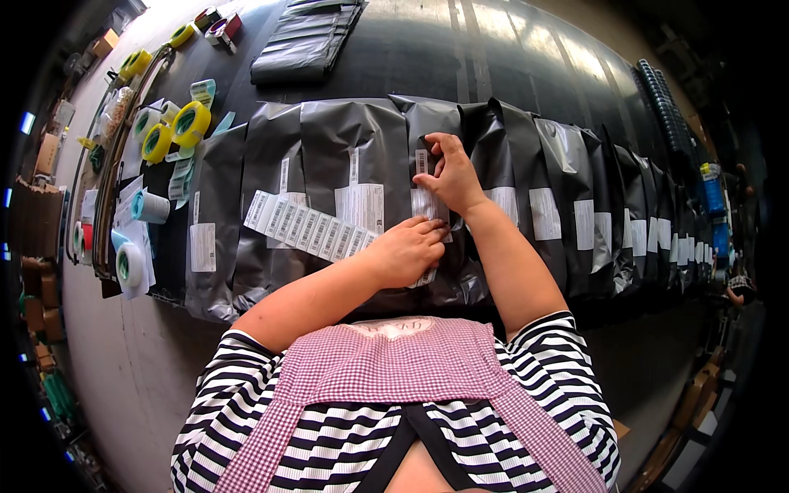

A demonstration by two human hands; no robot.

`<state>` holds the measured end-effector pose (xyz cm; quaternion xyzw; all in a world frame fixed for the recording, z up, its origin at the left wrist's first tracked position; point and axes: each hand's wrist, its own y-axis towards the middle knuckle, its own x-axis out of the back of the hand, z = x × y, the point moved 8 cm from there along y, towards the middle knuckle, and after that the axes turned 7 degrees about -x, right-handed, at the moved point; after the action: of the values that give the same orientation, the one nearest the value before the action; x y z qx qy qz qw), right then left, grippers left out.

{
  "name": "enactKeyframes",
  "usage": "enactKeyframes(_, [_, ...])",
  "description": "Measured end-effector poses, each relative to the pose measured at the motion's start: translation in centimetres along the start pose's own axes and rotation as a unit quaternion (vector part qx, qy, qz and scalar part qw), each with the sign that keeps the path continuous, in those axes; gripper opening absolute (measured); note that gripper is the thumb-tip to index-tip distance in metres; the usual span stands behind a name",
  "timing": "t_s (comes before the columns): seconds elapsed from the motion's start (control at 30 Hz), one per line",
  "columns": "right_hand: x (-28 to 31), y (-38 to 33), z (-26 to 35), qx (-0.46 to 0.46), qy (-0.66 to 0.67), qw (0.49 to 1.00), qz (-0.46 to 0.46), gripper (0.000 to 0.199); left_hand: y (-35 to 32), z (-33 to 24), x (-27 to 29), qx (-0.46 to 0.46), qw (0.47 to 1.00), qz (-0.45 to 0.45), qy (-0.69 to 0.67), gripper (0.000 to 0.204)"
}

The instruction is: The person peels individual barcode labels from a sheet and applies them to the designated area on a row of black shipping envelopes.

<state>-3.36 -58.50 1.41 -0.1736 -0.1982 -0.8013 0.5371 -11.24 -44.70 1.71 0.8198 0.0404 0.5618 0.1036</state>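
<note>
Grey plastic mailer bags (353, 156) lie overlapping in a row across the dark table (493, 57), each with a white label. The right hand (450, 177) rests on the bag at the middle of the row, its fingers pinched together on a narrow white label strip (422, 164). The left hand (408, 249), just below the right, lies palm-down with fingers together, pressing the end of a long barcode sticker sheet (308, 226) onto the same bag. Yellow tape rolls (191, 123) sit left of the row.
</note>
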Motion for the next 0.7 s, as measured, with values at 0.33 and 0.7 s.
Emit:
enactKeyframes(0.33, [0.1,4.3,-2.0,-0.072,-0.151,0.978,-0.122,0.052,0.2,-0.3,-0.1,0.007,1.000,-0.023,0.017,0.021])
enactKeyframes(0.7, [1.7,-11.4,4.7,-0.101,0.270,0.930,0.229,0.033,-3.5,1.2,7.7,0.221,0.900,-0.245,-0.285,0.015])
